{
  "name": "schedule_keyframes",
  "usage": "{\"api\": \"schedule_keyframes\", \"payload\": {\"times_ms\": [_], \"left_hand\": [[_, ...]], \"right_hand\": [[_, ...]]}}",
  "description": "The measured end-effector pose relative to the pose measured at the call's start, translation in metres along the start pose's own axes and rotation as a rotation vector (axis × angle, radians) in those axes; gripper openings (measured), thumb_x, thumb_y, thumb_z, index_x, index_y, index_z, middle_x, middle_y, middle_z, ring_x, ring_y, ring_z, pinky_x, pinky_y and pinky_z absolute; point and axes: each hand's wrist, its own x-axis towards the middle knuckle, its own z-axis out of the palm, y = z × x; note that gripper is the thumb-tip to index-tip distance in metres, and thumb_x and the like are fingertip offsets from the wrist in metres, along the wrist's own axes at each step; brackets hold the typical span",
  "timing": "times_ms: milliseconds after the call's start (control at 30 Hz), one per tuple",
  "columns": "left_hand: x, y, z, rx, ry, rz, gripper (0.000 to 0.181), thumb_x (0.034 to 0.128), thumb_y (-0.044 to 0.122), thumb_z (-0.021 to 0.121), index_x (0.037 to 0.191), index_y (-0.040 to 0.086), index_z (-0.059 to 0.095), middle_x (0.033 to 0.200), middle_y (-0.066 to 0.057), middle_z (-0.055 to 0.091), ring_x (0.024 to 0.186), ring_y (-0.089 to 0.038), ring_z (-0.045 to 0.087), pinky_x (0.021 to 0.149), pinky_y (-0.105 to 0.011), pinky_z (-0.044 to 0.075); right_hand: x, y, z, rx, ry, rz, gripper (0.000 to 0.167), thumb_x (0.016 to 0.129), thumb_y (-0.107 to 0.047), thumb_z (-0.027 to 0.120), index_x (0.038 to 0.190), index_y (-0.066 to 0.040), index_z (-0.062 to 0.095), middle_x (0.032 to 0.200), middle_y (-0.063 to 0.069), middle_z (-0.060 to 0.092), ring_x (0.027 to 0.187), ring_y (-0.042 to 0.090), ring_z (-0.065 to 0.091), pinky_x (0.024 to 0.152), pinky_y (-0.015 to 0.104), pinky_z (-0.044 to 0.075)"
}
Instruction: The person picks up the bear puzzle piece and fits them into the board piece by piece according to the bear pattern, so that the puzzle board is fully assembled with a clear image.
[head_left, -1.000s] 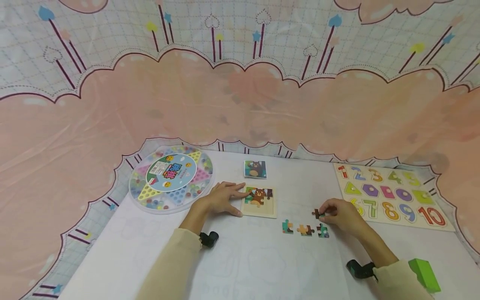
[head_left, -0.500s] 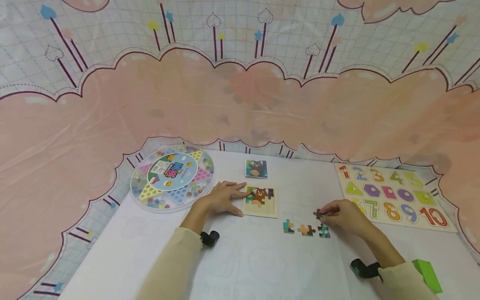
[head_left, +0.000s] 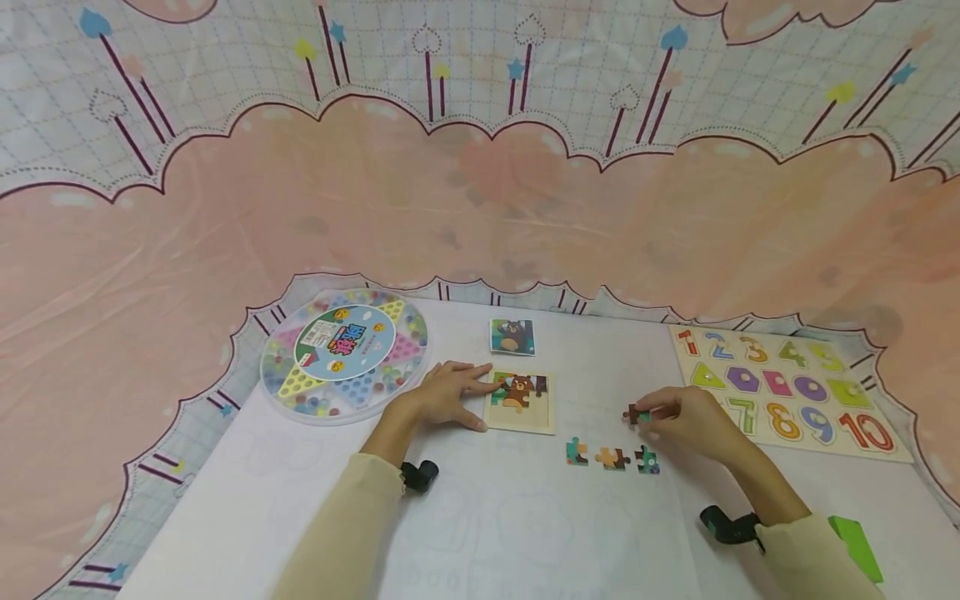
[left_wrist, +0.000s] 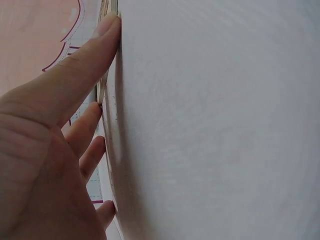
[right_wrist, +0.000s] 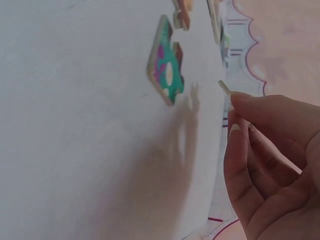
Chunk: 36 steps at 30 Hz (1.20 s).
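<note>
My right hand point(head_left: 692, 422) pinches a brown and green jigsaw puzzle piece point(head_left: 634, 414) between thumb and fingers. In the right wrist view the held piece point(right_wrist: 224, 87) shows as a thin edge, raised off the table. Several brown bear pieces sit in the upper part of a square wooden puzzle tray point(head_left: 521, 425). With fingers spread, my left hand point(head_left: 448, 395) touches the tray's left side; its thumb point(left_wrist: 85, 65) lies along the edge in the left wrist view. Three loose pieces lie in a row below the right hand: a green one point(head_left: 576, 452), an orange-brown one point(head_left: 612, 458) and a teal one point(head_left: 647, 460).
Behind the tray lies a bear picture card point(head_left: 513, 337). A round Chinese checkers box point(head_left: 345, 358) stands at the left. The number and shape board point(head_left: 795, 383) is on the right, near a green block point(head_left: 857, 548). A patterned curtain point(head_left: 480, 192) borders the white table.
My right hand has risen slightly with the pinched puzzle piece, away from the loose teal piece, which shows more fully. The left hand stays at the tray.
</note>
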Motion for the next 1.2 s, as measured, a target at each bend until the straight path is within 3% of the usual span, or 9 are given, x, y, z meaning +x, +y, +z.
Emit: {"api": "schedule_keyframes", "payload": {"times_ms": [267,533,800,967,1200], "left_hand": [[-0.002,0.002,-0.001,-0.01,0.001,-0.008,0.071,0.0827,0.036,0.083,0.147,0.032,0.054,0.17,0.009,0.029,0.159,-0.028,0.021,0.131,-0.059,0.006],[-0.001,0.002,0.0,-0.006,0.004,-0.007,0.071,0.0827,0.037,0.083,0.147,0.032,0.054,0.17,0.009,0.029,0.158,-0.027,0.022,0.131,-0.058,0.008],[-0.001,0.002,0.001,-0.02,0.009,-0.005,0.071,0.0826,0.037,0.083,0.147,0.032,0.054,0.17,0.009,0.028,0.159,-0.027,0.021,0.131,-0.059,0.005],[-0.001,0.001,0.001,-0.01,0.001,0.002,0.071,0.083,0.037,0.083,0.148,0.031,0.054,0.171,0.008,0.027,0.159,-0.028,0.02,0.131,-0.058,0.004],[-0.001,0.001,-0.001,-0.005,0.004,0.009,0.071,0.0828,0.037,0.083,0.148,0.031,0.054,0.17,0.007,0.028,0.159,-0.028,0.022,0.131,-0.059,0.006]], "right_hand": [[0.013,-0.015,0.004,0.055,0.022,-0.084,0.023,0.09,-0.009,0.074,0.113,-0.006,0.078,0.122,0.016,0.075,0.097,0.019,0.069,0.076,0.011,0.055],[0.031,-0.029,0.021,0.067,0.026,-0.098,0.023,0.089,-0.012,0.077,0.111,-0.007,0.078,0.122,0.015,0.075,0.098,0.02,0.069,0.076,0.011,0.055],[0.048,-0.051,0.044,0.087,0.016,-0.046,0.02,0.089,-0.012,0.078,0.108,-0.009,0.08,0.125,0.011,0.072,0.103,0.022,0.068,0.085,0.028,0.061],[0.05,-0.06,0.061,0.132,-0.006,-0.03,0.018,0.088,-0.014,0.079,0.106,-0.01,0.08,0.124,0.008,0.07,0.103,0.02,0.066,0.085,0.029,0.06],[0.06,-0.073,0.076,0.136,0.031,-0.087,0.02,0.088,-0.014,0.08,0.106,-0.008,0.08,0.119,0.008,0.071,0.099,0.019,0.069,0.083,0.029,0.062]]}}
